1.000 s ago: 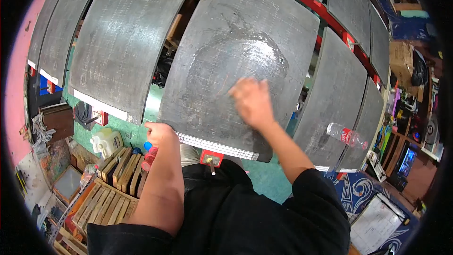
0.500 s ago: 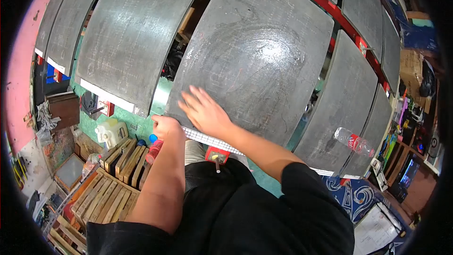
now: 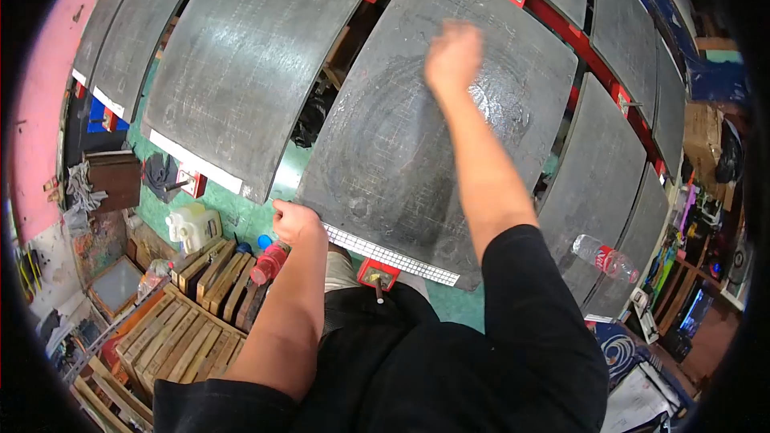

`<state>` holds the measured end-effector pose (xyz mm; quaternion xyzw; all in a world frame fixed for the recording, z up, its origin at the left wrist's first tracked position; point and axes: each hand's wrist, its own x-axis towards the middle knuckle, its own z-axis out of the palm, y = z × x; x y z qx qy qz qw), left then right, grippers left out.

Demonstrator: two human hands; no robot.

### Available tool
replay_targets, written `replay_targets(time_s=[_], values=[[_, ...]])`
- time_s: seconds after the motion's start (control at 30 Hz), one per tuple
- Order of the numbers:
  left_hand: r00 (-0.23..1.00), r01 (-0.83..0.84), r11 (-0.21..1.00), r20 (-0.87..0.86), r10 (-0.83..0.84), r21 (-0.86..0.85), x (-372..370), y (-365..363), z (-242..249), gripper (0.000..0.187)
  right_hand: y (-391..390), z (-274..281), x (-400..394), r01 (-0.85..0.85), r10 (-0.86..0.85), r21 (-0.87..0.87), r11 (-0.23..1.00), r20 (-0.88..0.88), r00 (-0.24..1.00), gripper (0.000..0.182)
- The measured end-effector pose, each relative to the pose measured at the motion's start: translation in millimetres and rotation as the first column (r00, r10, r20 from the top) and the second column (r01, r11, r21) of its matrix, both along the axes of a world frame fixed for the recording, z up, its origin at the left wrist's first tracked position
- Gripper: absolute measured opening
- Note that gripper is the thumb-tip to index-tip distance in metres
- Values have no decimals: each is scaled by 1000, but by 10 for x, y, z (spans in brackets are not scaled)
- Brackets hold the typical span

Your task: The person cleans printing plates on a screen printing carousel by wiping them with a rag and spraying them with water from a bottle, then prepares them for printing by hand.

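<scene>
A dark grey panel (image 3: 401,160) with wet, shiny circular smears lies in front of me, and a white gridded strip runs along its near edge. My left hand (image 3: 295,220) is closed at the panel's near left corner, its fingers curled round the edge there. Over the upper middle of the same panel is my right hand (image 3: 455,56), blurred by motion. Its fingers are smeared, so I cannot make out their shape or whether anything is under them.
More grey panels (image 3: 249,56) stand on both sides, on a red frame (image 3: 553,16). A plastic bottle (image 3: 605,258) lies on the right panel. At lower left are wooden frames (image 3: 180,337) and a white jug (image 3: 192,226). A red clamp (image 3: 377,274) is below the near edge.
My right hand has moved from the near left part of the panel to its upper middle, with the arm stretched further out. My left hand stays at the corner. The view has shifted slightly.
</scene>
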<state>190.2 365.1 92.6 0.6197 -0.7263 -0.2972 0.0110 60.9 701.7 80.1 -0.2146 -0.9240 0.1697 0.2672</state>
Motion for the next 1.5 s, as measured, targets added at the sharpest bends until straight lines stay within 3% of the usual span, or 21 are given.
replay_targets(time_s=[0.03,0.07,0.1,0.13,0.17,0.23,0.3,0.37,0.43,0.5,0.6,0.67,0.8,0.9,1.0,1.07,1.17,1.27,1.37,1.43,1.5], values=[[1000,-8,1000,3,8,-14,-5,-13,-44,64,-348,-5,11,-159,161,49,986,-45,986,42],[1000,-15,1000,10,15,-26,6,-25,-53,64,-675,142,172,-395,404,-144,907,41,914,42],[999,17,999,-34,-15,47,28,-39,-10,64,-1139,-58,444,-387,386,-26,922,-41,922,44],[999,31,998,-39,-29,53,20,-36,15,64,-1495,22,814,-453,472,-139,881,169,865,43],[999,34,999,-9,-33,35,12,-25,25,63,-1592,224,1263,-699,704,-110,707,212,678,43],[999,34,999,-6,-33,19,35,-60,-64,63,-1638,378,2099,-712,756,-267,650,133,641,47],[999,47,999,18,-47,21,4,-19,16,63,-1178,427,2645,-642,713,-310,701,312,628,48],[998,66,998,14,-66,4,24,-42,-44,65,-580,558,2681,-434,481,-210,876,446,755,53],[999,54,997,-11,-53,57,46,-94,-88,65,39,383,2462,-194,186,-13,981,357,915,46],[998,32,990,-67,-23,134,45,-79,-78,67,745,235,2006,39,-43,25,999,165,985,42],[998,62,993,-32,-59,96,15,44,127,67,1592,-6,1159,302,-318,133,944,115,941,45],[998,59,994,-26,-57,94,35,10,84,67,1623,-49,755,416,-436,151,897,141,889,46],[989,139,987,-67,-133,86,99,-48,-2,66,559,209,1334,-82,79,29,996,88,993,42],[979,202,974,-31,-200,105,88,-163,-81,69,-474,486,2538,-284,350,-236,929,317,881,55],[984,155,973,-118,-136,172,94,-184,-142,72,-624,459,3509,-300,387,-263,917,398,832,60],[980,156,966,-156,-125,206,103,-115,-55,72,-401,445,3693,-143,227,-216,966,438,870,59],[969,98,930,-246,-8,354,111,-179,-125,69,327,376,2997,34,-10,-71,997,320,947,58],[967,139,947,-247,-66,290,107,-120,-63,67,1432,112,1959,239,-245,69,969,113,963,52],[959,155,940,-273,-70,304,97,-104,-60,69,2028,-57,770,416,-443,176,892,159,882,54],[959,169,946,-267,-94,277,119,-85,-23,69,1746,-82,124,401,-432,196,895,149,890,57],[959,143,954,-274,-68,265,90,44,82,70,1099,-39,-275,256,-278,137,957,180,943,58]])
